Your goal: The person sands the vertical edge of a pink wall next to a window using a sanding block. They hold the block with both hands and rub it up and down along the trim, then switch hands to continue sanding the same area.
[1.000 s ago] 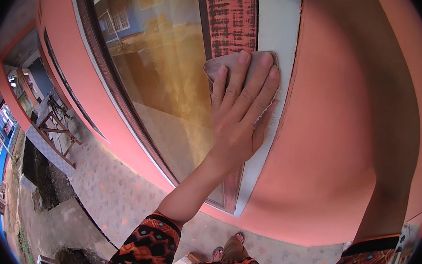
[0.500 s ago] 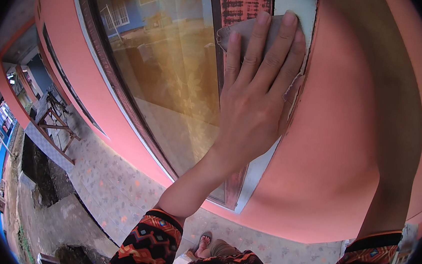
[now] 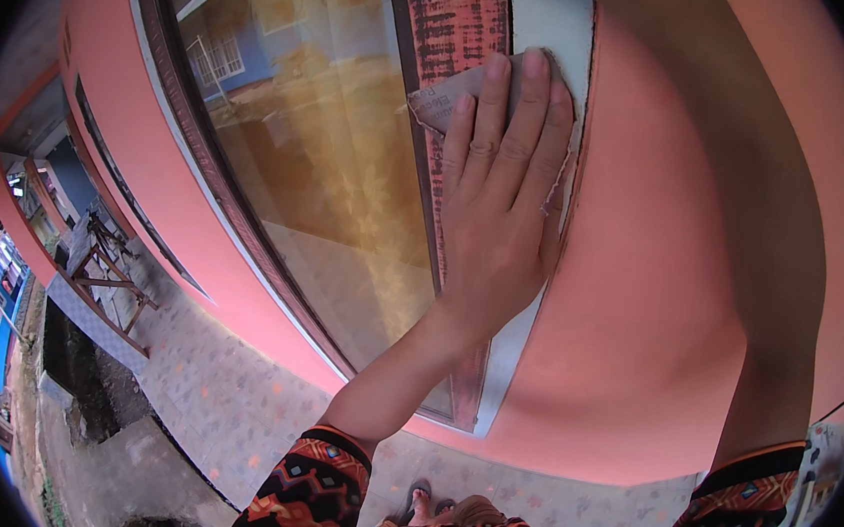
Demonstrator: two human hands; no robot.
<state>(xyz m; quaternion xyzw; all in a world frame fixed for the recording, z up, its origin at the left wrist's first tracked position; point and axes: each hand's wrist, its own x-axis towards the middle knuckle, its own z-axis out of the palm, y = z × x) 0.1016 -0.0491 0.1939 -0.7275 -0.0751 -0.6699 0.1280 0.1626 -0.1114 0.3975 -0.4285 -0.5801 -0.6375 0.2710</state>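
Observation:
My left hand [image 3: 503,195] lies flat over a grey-brown sheet of sandpaper [image 3: 438,104], its fingers stretched upward and pressing the sheet to the window frame. Faded print and torn edges show on the sheet's back. Beneath it, the frame has a dark, streaky reddish wooden strip [image 3: 458,21] and a white outer strip [image 3: 554,19]. Long and blurred, my right forearm [image 3: 786,235] rises along the right side and leaves through the top edge. My right hand is outside the picture.
Left of my hand is a window pane [image 3: 322,144] with reflections and a yellowish curtain behind it. A pink wall [image 3: 639,313] surrounds the frame. Below lies a tiled floor [image 3: 257,430], with my sandalled foot [image 3: 419,504] on it. A wooden rack [image 3: 110,271] stands far left.
My left hand and the sandpaper have slid a little down the frame. The upper part of my right arm has swung left across the top. The view has shifted slightly.

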